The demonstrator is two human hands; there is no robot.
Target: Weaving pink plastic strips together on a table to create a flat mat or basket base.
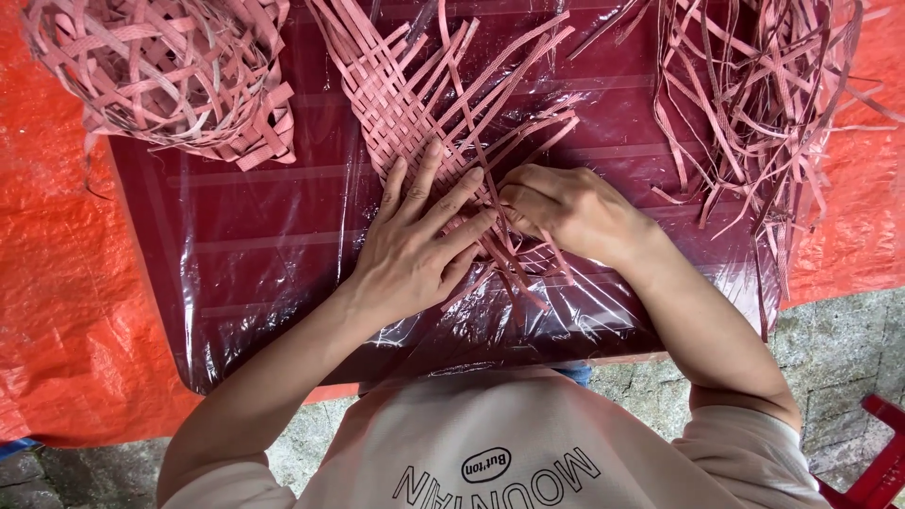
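Woven pink strip mat (401,94) lies mid-table on the dark red, plastic-wrapped table (245,254), its loose ends running toward me. My left hand (415,245) rests flat on the near end, fingers spread, pressing the strips down. My right hand (566,209) is curled, fingertips pinching one strip (528,273) just beside the left fingertips. Half-woven basket (160,66) at far left; loose strip bundle (764,104) at far right. Orange tarp (57,283) beneath.
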